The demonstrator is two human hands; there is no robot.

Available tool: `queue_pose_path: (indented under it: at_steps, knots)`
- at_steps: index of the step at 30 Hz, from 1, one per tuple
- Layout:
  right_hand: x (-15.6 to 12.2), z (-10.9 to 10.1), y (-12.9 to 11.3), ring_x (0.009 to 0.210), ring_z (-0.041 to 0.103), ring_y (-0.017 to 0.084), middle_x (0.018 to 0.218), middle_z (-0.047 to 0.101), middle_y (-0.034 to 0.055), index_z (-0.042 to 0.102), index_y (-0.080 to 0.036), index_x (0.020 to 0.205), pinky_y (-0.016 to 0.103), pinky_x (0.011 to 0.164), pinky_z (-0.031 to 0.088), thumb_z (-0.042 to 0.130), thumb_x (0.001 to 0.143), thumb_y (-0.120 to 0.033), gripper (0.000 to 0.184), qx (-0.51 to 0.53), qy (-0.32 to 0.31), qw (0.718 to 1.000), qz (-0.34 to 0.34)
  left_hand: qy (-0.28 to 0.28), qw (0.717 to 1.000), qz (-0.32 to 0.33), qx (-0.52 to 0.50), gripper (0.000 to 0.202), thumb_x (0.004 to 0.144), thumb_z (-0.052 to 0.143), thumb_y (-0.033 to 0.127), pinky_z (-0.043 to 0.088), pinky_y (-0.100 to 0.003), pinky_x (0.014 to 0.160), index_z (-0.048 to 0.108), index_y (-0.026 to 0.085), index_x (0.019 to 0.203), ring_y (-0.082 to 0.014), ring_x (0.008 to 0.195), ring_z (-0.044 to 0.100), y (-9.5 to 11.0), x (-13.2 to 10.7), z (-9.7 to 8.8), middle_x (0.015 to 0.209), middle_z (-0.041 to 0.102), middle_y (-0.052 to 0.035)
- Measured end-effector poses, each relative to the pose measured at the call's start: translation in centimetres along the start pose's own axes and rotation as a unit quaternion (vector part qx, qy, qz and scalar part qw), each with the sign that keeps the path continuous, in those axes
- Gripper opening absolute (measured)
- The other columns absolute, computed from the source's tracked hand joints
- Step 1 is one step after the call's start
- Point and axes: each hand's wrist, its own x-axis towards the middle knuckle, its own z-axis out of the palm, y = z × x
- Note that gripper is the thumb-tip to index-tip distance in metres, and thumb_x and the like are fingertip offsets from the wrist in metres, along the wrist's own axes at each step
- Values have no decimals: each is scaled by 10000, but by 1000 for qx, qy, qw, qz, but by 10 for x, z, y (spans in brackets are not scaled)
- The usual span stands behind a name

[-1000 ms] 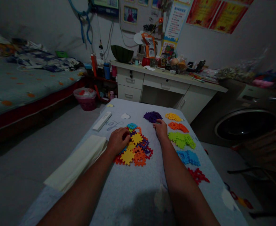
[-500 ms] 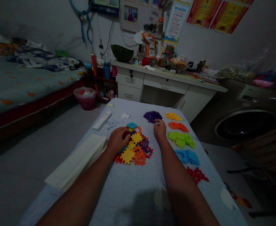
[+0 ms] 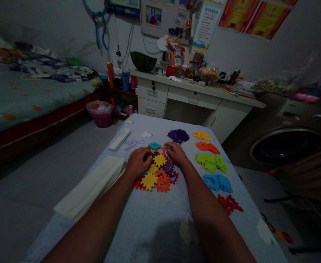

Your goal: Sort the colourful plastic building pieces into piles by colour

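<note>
A mixed pile of toothed plastic building pieces (image 3: 159, 160) in several colours lies on the cloth-covered table. My left hand (image 3: 138, 161) rests at the pile's left edge, thumb and fingers curled together; whatever they pinch is hidden. Over the upper right edge of the pile, my right hand (image 3: 176, 153) reaches in with its fingers apart and nothing visible in them. Beyond it sits a purple heap (image 3: 178, 135). Down the right side run heaps sorted by colour: yellow (image 3: 202, 136), orange (image 3: 207, 147), green (image 3: 211, 162), blue (image 3: 217, 183) and red (image 3: 229, 204).
On the table's left lie a long white box (image 3: 119, 140) and a folded pale cloth (image 3: 90, 186). A cluttered white desk (image 3: 152, 92) stands behind, with a washing machine (image 3: 281, 135) to the right. A bed (image 3: 39, 95) and a pink bin (image 3: 101, 116) are at left.
My right hand has moved left from beside the purple heap to the mixed pile, and its fingers have opened. My left hand has stayed at the pile.
</note>
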Motion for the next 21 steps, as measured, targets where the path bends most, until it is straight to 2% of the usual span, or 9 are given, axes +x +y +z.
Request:
queue_pose_path:
  at_steps: [3,6,13,18,21]
  knots:
    - [1,4,-2,1116,586,222,1210,692,68,678,-212,1128,406,1028,373,582,826,-169,320,-23,-39,999,10,-1,1000,2,0,180,834,530,293,470,-387,856,647,203,935,-239,927,615,-1,0,0,967,686,-67]
    - [2,5,-4,1103,585,224,1199,693,63,676,-218,1128,413,1025,375,606,791,-146,351,-34,-52,998,19,-2,1000,2,0,180,837,528,291,472,-382,854,646,200,937,-237,929,612,-2,-1,1,971,684,-68]
    - [3,-1,-6,1008,569,209,1057,649,65,683,-183,1116,362,947,427,690,699,-143,418,-6,-30,999,32,-1,1000,2,2,167,840,529,283,468,-396,865,639,207,941,-238,937,613,-3,0,2,991,684,-67]
    - [0,1,1,780,552,142,852,607,-4,704,-185,985,263,737,456,690,682,-193,304,90,9,992,87,-12,1000,0,2,162,842,533,295,471,-397,861,636,216,940,-239,939,614,-2,0,1,973,682,-61]
    - [-2,2,7,650,518,112,724,589,-36,677,-166,912,225,617,419,664,715,-283,229,195,12,973,119,-12,1000,-3,3,172,844,525,301,472,-396,862,637,210,937,-240,941,615,1,0,-1,985,680,-69]
